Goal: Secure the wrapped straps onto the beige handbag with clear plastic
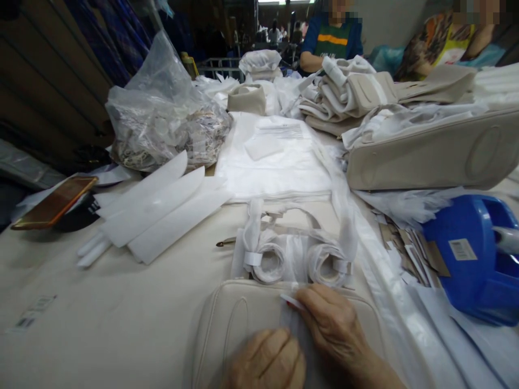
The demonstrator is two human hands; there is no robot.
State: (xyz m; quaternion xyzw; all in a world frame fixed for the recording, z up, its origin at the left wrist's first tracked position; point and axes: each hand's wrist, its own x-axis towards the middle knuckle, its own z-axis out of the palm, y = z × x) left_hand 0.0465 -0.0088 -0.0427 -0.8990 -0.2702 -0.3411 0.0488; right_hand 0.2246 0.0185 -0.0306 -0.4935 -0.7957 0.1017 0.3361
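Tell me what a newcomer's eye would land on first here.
Probably the bright blue plastic bin at the right edge, vivid against the pale table. Next, the two hands at the bottom: the left hand and right hand rest on a cream bag, the right pinching clear wrapping.

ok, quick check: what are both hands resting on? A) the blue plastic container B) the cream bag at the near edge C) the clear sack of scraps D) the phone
B: the left hand and right hand both lie on the cream bag at the near table edge, the right one pinching a thin clear film over it; the blue plastic container sits off to the right, untouched.
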